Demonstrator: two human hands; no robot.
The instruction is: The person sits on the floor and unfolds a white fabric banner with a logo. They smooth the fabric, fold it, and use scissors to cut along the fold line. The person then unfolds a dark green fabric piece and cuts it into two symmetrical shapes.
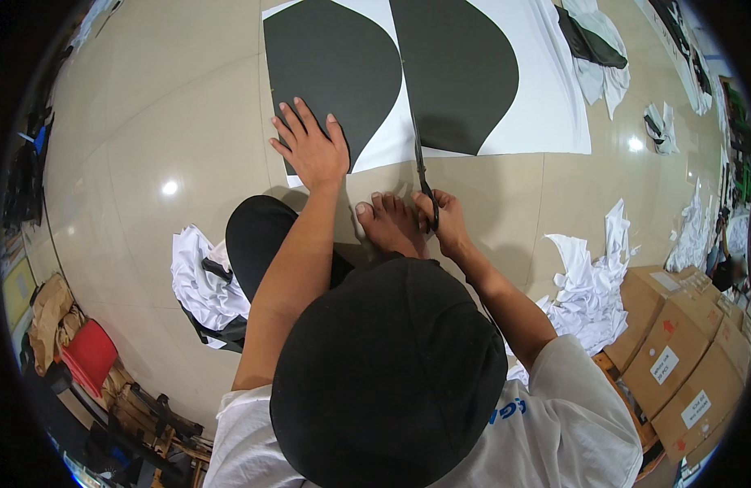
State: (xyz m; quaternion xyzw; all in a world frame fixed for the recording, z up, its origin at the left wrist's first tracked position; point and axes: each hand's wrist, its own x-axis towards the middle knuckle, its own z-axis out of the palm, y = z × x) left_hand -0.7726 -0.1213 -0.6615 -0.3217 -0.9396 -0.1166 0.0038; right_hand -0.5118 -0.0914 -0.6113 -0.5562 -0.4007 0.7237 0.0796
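Note:
My left hand (317, 154) lies flat, fingers spread, on the lower part of a dark grey fabric panel (335, 65) with a curved right side. My right hand (448, 224) grips the handles of a pair of scissors (422, 167). Their long blades point away from me, along the white strip between that panel and a second dark grey panel (461, 73). Both dark shapes are part of, or lie on, a white fabric sheet (546, 122) spread on the floor. Whether the blades are apart or together is hard to make out.
My bare foot (391, 228) rests just below the sheet, between my hands. Crumpled white cloth (208, 281) lies at the left, white scraps (591, 285) at the right. Cardboard boxes (668, 350) stand at the lower right, a red seat (91, 358) at the lower left.

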